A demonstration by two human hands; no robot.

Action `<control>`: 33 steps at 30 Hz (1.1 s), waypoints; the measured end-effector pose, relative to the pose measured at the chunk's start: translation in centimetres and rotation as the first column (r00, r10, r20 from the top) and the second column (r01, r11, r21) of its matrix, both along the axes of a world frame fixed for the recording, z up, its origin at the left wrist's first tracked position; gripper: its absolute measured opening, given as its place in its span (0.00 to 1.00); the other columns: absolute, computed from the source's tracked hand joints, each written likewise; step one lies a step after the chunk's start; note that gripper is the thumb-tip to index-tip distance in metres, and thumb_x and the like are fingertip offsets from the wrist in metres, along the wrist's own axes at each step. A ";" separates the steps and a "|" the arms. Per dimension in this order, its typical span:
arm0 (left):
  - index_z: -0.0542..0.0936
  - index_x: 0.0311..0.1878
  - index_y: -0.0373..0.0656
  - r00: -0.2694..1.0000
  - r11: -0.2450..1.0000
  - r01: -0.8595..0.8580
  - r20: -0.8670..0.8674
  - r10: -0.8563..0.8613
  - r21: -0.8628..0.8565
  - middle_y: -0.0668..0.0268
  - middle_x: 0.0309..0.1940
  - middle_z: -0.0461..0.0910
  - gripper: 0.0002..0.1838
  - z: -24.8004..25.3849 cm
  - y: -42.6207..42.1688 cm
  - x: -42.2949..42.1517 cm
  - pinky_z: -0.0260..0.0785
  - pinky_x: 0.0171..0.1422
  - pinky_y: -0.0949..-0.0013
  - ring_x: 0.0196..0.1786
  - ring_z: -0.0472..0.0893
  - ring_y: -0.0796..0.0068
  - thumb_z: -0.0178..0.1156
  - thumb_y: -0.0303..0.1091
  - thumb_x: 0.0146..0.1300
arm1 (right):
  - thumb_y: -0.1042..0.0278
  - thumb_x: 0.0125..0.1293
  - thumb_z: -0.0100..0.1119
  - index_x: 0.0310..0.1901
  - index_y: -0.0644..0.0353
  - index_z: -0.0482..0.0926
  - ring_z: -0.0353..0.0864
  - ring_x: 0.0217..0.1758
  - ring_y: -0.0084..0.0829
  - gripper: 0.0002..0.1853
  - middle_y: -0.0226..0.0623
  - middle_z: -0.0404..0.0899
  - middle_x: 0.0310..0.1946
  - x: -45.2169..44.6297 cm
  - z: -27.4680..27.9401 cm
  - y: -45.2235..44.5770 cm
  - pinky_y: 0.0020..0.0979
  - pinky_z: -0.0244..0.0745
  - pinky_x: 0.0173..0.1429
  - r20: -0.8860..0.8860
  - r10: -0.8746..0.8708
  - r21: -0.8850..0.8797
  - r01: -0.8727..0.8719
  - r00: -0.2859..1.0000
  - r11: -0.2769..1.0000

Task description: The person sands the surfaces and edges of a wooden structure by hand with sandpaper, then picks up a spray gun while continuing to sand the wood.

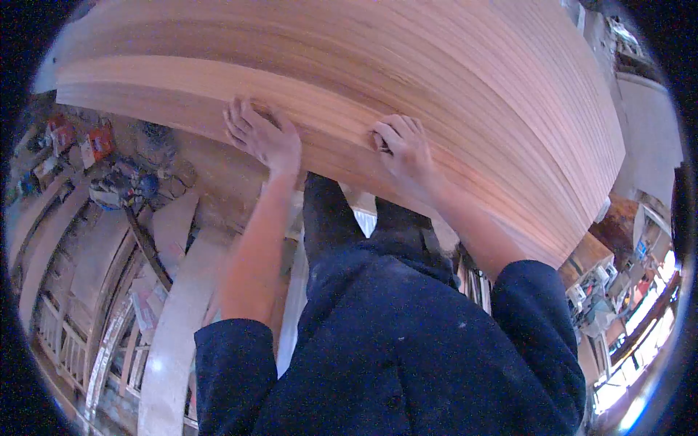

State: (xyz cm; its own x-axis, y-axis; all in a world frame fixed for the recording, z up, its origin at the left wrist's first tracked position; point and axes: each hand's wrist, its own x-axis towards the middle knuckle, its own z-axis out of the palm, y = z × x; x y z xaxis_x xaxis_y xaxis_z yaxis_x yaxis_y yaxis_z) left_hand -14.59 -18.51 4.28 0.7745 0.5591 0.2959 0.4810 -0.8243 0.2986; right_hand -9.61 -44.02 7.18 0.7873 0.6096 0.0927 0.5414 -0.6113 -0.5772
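Observation:
A wide wooden panel (pixel 465 94) with straight grain spreads across the upper view in front of my body. Flat against its near part lies my left hand (pixel 265 136), the fingers spread and slightly blurred. My right hand (pixel 407 149) rests on the same panel farther right, its fingers curled in. A small dark patch shows between the thumb and fingers of that hand; whether it is a thing or a shadow I cannot make out.
On the left, long boards (pixel 163 349) and wooden frames stand below the panel's edge, near red boxes (pixel 97 145) and a tangle of tools (pixel 123 185). Cluttered shelves or benches (pixel 600 291) line the right side. A pale sheet (pixel 651 131) stands beyond the panel.

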 end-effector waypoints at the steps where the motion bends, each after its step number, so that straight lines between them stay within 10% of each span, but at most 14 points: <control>1: 0.68 0.69 0.41 1.000 0.999 0.013 0.029 -0.012 -0.050 0.49 0.75 0.63 0.26 0.1 0.3 -0.1 0.40 0.82 0.36 0.80 0.54 0.42 0.57 0.39 0.71 | 0.75 0.56 0.68 0.43 0.55 0.82 0.81 0.51 0.41 0.13 0.35 0.80 0.42 0.4 -0.3 2.9 0.44 0.72 0.56 0.010 -0.004 0.028 0.003 1.000 1.000; 5: 0.67 0.70 0.40 0.997 0.986 0.078 0.032 -0.074 -0.149 0.49 0.76 0.61 0.27 1.3 1.8 -1.8 0.40 0.82 0.37 0.80 0.53 0.41 0.56 0.39 0.72 | 0.75 0.54 0.68 0.44 0.54 0.82 0.80 0.53 0.41 0.14 0.35 0.80 0.43 2.3 -0.9 14.8 0.44 0.72 0.58 0.029 -0.036 0.083 0.033 0.999 0.996; 7: 0.67 0.71 0.38 0.990 0.852 0.116 0.131 -0.057 -0.511 0.47 0.76 0.59 0.26 2.5 4.0 -2.7 0.40 0.82 0.40 0.80 0.53 0.41 0.53 0.41 0.75 | 0.72 0.55 0.68 0.43 0.53 0.82 0.80 0.53 0.42 0.12 0.35 0.80 0.43 3.8 -0.9 22.3 0.44 0.73 0.59 0.046 -0.025 0.126 0.019 0.999 0.992; 11: 0.68 0.70 0.36 0.987 0.890 0.044 0.159 0.032 -0.454 0.45 0.76 0.59 0.24 1.5 13.1 -4.0 0.42 0.82 0.42 0.79 0.54 0.41 0.50 0.41 0.78 | 0.69 0.59 0.63 0.39 0.54 0.80 0.80 0.55 0.44 0.07 0.39 0.81 0.45 6.5 -2.9 38.4 0.47 0.74 0.61 0.074 -0.003 0.179 -0.010 0.997 0.984; 15: 0.71 0.67 0.35 0.989 0.971 0.079 0.141 -0.047 -0.226 0.45 0.75 0.60 0.22 1.7 22.9 -2.0 0.46 0.80 0.44 0.78 0.57 0.44 0.49 0.40 0.79 | 0.69 0.61 0.62 0.43 0.53 0.82 0.80 0.57 0.47 0.08 0.38 0.82 0.48 5.6 -3.8 37.7 0.47 0.74 0.64 0.130 -0.029 0.123 0.013 0.991 0.992; 22: 0.72 0.67 0.41 0.989 0.967 0.018 0.149 0.021 -0.255 0.50 0.74 0.64 0.22 -1.3 27.2 4.4 0.45 0.79 0.41 0.78 0.57 0.46 0.53 0.39 0.74 | 0.77 0.58 0.68 0.48 0.55 0.85 0.82 0.51 0.46 0.14 0.38 0.83 0.46 0.3 -0.5 10.1 0.43 0.78 0.56 -0.044 -0.075 -0.089 0.070 0.996 0.994; 24: 0.71 0.67 0.45 1.000 0.999 -0.027 -0.003 0.027 -0.021 0.53 0.73 0.65 0.23 -1.3 26.0 4.9 0.42 0.79 0.36 0.79 0.57 0.48 0.56 0.40 0.72 | 0.76 0.59 0.68 0.47 0.55 0.85 0.82 0.51 0.46 0.14 0.38 0.83 0.46 0.8 -1.8 12.2 0.43 0.78 0.56 -0.003 -0.063 -0.052 0.063 0.998 0.997; 30: 0.72 0.67 0.47 0.997 0.997 -0.064 -0.053 0.062 -0.033 0.55 0.73 0.66 0.23 -1.1 25.7 5.1 0.41 0.78 0.34 0.79 0.57 0.48 0.56 0.42 0.71 | 0.74 0.60 0.61 0.49 0.49 0.84 0.79 0.60 0.44 0.15 0.34 0.83 0.52 5.3 -1.7 36.6 0.43 0.76 0.63 0.017 -0.049 0.093 0.047 0.999 0.995; 33: 0.72 0.67 0.48 1.000 0.999 -0.021 0.006 0.021 -0.048 0.56 0.73 0.66 0.23 -1.4 26.3 5.0 0.41 0.78 0.34 0.79 0.57 0.49 0.57 0.42 0.71 | 0.72 0.61 0.61 0.48 0.49 0.84 0.79 0.60 0.44 0.14 0.34 0.83 0.52 4.8 -2.8 35.0 0.43 0.75 0.65 0.043 -0.029 0.070 0.026 0.999 0.997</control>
State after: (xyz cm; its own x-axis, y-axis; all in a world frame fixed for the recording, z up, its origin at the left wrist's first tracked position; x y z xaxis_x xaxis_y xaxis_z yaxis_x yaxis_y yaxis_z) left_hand -9.61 7.84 2.92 0.7609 0.5888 0.2727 0.4959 -0.7987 0.3408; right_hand -4.81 -9.00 4.41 0.7977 0.5790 0.1687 0.5508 -0.5855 -0.5948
